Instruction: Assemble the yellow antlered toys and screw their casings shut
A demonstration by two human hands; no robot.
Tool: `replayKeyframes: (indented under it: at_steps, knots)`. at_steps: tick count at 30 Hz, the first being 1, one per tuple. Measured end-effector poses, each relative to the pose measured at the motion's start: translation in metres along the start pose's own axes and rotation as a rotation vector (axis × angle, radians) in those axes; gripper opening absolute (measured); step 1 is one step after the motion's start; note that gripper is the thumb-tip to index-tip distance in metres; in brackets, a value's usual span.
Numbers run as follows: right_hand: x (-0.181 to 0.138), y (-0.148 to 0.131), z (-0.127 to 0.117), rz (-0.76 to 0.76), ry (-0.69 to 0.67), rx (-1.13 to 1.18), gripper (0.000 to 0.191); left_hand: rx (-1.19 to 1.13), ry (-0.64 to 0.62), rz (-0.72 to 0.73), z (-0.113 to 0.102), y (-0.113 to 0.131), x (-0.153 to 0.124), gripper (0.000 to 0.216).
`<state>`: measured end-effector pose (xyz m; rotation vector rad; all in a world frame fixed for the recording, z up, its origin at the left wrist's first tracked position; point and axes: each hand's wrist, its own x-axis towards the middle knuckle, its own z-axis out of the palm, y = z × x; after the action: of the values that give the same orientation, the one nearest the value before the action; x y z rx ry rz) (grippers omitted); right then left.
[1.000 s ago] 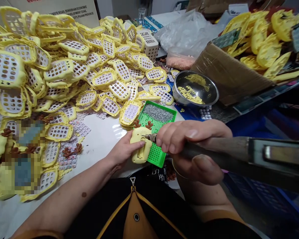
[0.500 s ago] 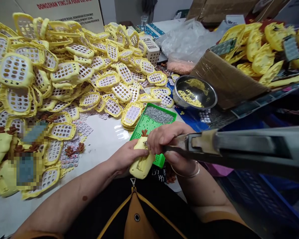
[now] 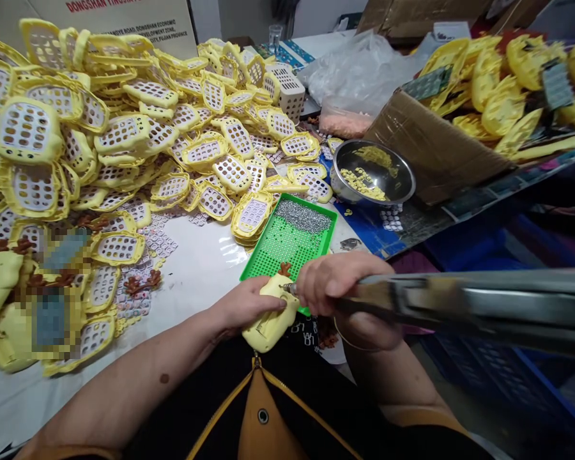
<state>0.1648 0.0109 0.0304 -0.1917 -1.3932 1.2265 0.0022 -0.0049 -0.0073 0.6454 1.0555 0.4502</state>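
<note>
My left hand (image 3: 249, 305) is closed around a yellow plastic toy shell (image 3: 268, 324) with brown antlers (image 3: 284, 269) at its top end. The shell is held over my lap, its back face up. My right hand (image 3: 345, 287) grips a long power screwdriver (image 3: 441, 297) that stretches off to the right. Its bit (image 3: 288, 289) points left and meets the shell near the upper corner; whether it sits in a screw hole I cannot tell. Just beyond the shell lies a green perforated tray (image 3: 287, 246) with many small silver screws (image 3: 303, 215) heaped at its far end.
A large pile of yellow shell halves with white grids (image 3: 124, 134) covers the table's left and back. At the right stand a metal bowl (image 3: 402, 182) with small yellow pieces and a cardboard box (image 3: 412, 147) of yellow shells. Brown antler pieces (image 3: 144, 282) lie at left.
My right hand and the screwdriver have moved slightly right and down, baring the bit and more of the shell. The shell has tilted a little in my left hand.
</note>
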Motion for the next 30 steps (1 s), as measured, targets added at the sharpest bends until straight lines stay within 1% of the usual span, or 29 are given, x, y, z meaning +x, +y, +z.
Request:
replayKeyframes:
  at_steps: [2,4,6,7,9,12,14,16,20,25,30]
  knots:
    - [0.006,-0.006,-0.006,-0.073,0.051,-0.033,0.019,-0.100,0.010,-0.028,-0.003,0.002,-0.001,0.031]
    - [0.012,-0.006,-0.017,-0.162,0.183,-0.118,0.016,-0.245,0.015,-0.028,-0.006,0.005,-0.002,0.036]
    - [0.015,0.004,-0.031,-0.211,0.310,-0.226,0.013,-0.370,0.028,0.031,-0.009,0.008,-0.002,0.042]
    - [0.015,0.012,-0.039,-0.211,0.355,-0.263,0.012,-0.412,0.046,0.070,-0.010,0.009,-0.002,0.043]
    - [0.011,0.029,-0.053,-0.165,0.395,-0.307,0.011,-0.456,0.079,0.130,-0.013,0.011,-0.001,0.043]
    - [0.002,0.050,-0.066,-0.079,0.390,-0.321,0.015,-0.456,0.053,0.142,-0.015,0.012,0.002,0.048]
    - [-0.004,0.057,-0.068,-0.056,0.384,-0.294,0.015,-0.438,0.032,0.141,-0.015,0.011,0.004,0.052]
    - [-0.006,0.062,-0.069,-0.044,0.379,-0.258,0.015,-0.421,0.047,0.134,-0.016,0.011,0.005,0.052]
    - [-0.008,0.068,-0.070,-0.033,0.360,-0.231,0.016,-0.410,0.070,0.121,-0.015,0.011,0.004,0.048]
    - [-0.010,0.071,-0.070,-0.010,0.351,-0.312,0.016,-0.415,0.109,0.161,-0.014,0.011,0.002,0.050]
    - [-0.014,0.072,-0.068,0.030,0.424,-0.393,0.015,-0.450,0.167,0.250,-0.015,0.011,0.003,0.049]
